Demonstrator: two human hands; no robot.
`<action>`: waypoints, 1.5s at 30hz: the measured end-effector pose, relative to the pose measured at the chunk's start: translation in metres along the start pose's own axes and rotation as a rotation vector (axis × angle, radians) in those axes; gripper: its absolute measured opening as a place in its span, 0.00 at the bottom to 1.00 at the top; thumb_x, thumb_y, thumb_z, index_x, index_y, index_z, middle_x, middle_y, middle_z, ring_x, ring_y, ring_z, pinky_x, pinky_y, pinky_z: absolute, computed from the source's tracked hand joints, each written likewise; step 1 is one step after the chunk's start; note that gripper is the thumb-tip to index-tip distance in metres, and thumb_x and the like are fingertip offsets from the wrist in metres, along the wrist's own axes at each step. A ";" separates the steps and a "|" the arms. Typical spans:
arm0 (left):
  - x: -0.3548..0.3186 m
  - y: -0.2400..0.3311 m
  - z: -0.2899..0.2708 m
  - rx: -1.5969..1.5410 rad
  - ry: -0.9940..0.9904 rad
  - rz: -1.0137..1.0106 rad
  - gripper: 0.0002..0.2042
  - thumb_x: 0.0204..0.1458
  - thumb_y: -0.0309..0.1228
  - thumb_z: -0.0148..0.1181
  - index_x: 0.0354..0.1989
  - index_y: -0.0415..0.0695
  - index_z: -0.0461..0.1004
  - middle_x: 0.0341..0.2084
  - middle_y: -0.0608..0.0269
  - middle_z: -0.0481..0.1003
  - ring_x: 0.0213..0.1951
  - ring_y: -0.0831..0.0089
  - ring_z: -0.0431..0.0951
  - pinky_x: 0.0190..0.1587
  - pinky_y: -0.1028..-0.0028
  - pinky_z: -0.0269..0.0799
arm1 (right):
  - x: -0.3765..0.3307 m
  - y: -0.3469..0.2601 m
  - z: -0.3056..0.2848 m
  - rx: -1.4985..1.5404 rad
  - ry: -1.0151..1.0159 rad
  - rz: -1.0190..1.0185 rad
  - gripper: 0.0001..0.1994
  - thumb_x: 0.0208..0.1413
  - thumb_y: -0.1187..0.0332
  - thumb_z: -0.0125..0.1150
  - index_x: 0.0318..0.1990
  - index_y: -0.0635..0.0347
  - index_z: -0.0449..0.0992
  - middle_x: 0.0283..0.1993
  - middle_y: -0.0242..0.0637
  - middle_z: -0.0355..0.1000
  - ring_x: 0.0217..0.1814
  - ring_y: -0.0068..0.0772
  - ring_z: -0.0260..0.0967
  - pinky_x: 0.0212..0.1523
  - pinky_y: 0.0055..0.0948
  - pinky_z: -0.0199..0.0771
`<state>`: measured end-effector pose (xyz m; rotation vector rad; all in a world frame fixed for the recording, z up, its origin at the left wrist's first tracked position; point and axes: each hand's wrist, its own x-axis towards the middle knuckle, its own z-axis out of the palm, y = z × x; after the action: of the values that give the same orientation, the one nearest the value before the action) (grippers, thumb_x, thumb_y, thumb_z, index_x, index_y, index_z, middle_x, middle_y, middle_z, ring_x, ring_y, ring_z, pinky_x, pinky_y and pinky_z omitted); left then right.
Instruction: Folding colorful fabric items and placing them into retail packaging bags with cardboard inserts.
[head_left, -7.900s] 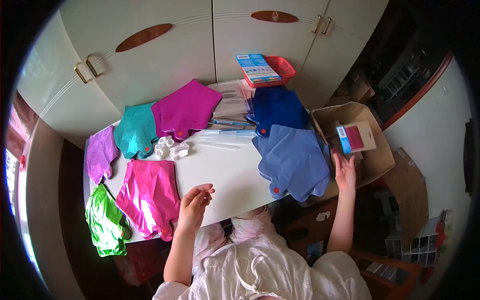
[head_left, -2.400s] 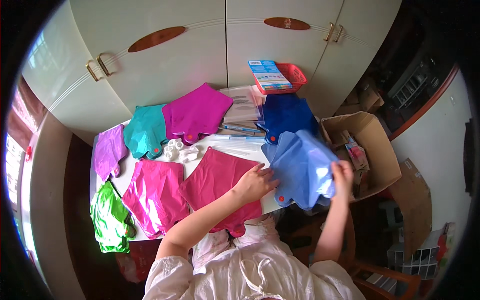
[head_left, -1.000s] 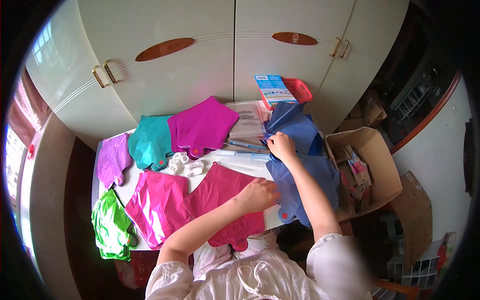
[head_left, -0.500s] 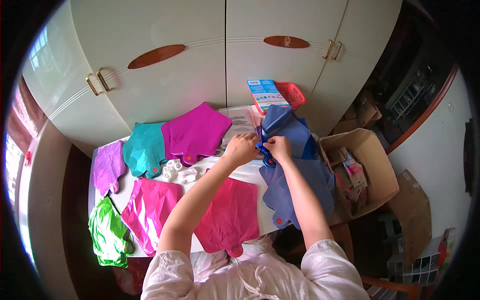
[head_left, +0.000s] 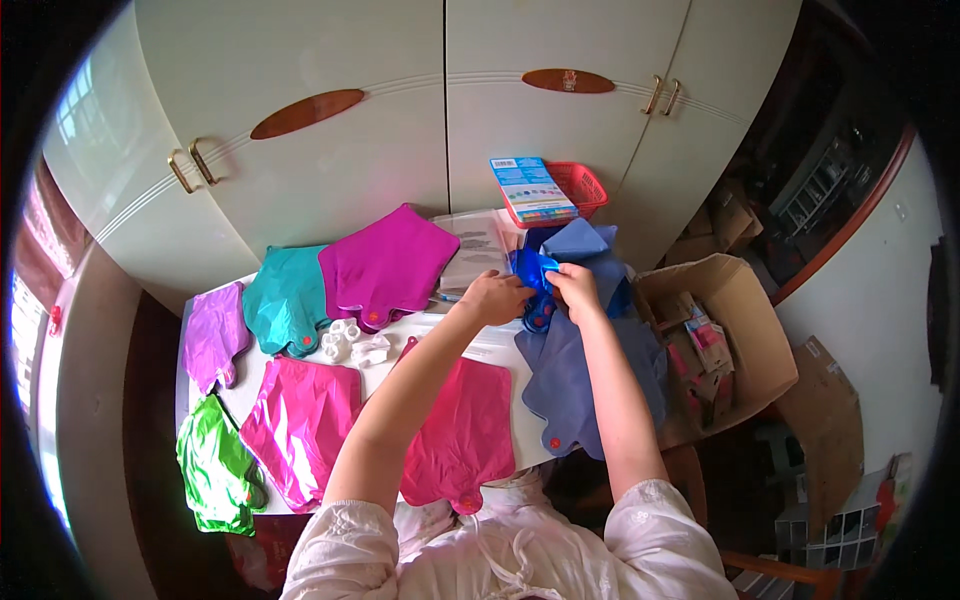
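Both of my hands are at the far right-centre of the table. My left hand (head_left: 497, 298) is closed on the left side of a shiny blue foil balloon (head_left: 530, 266), which is flat and partly folded. My right hand (head_left: 577, 289) pinches its right edge. Several round blue lobes hang below my fingers; fine detail there is too small to tell. Beneath and behind lies a dull blue flat balloon (head_left: 585, 240). Closer to me, a grey-blue flat balloon (head_left: 595, 385) with a red dot is spread under my right forearm.
Flat balloons in magenta (head_left: 388, 262), teal (head_left: 283, 297), lilac (head_left: 212, 335), green (head_left: 215, 465), pink (head_left: 300, 415) and red-pink (head_left: 462, 415) cover the table. White rolls (head_left: 340, 338) sit mid-table. Behind stands a red basket (head_left: 592, 190) with a blue card (head_left: 533, 188); a cardboard box (head_left: 760, 345) stands right.
The shiny blue foil between my hands has been lifted and opened out more. My left hand has shifted slightly right, and the dull blue balloon behind has folded down.
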<state>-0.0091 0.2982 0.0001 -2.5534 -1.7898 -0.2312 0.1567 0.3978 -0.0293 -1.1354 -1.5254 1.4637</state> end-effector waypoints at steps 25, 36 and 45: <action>0.009 0.018 -0.005 0.090 -0.218 -0.065 0.22 0.55 0.56 0.41 0.57 0.68 0.67 0.49 0.57 0.71 0.56 0.64 0.67 0.61 0.52 0.54 | -0.029 -0.158 -0.155 0.288 0.673 -0.629 0.09 0.54 0.70 0.60 0.39 0.66 0.74 0.38 0.32 0.74 0.40 0.27 0.70 0.42 0.27 0.70; -0.079 -0.049 -0.042 -0.034 0.214 -0.355 0.21 0.52 0.46 0.52 0.52 0.51 0.71 0.53 0.56 0.69 0.60 0.61 0.62 0.61 0.51 0.53 | -0.038 -0.204 0.098 -0.897 0.162 -1.495 0.04 0.48 0.72 0.52 0.31 0.55 0.73 0.32 0.35 0.68 0.39 0.37 0.69 0.38 0.31 0.72; -0.238 -0.154 -0.048 0.027 0.239 -0.698 0.09 0.48 0.35 0.52 0.35 0.46 0.75 0.41 0.60 0.75 0.49 0.61 0.72 0.50 0.60 0.66 | -0.016 -0.071 0.281 -1.059 -0.495 -1.290 0.06 0.48 0.70 0.51 0.24 0.59 0.72 0.33 0.39 0.69 0.41 0.40 0.70 0.41 0.36 0.74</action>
<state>-0.2376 0.1245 0.0061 -1.6881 -2.4602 -0.4826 -0.1070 0.2858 0.0169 0.0181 -2.6934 -0.0521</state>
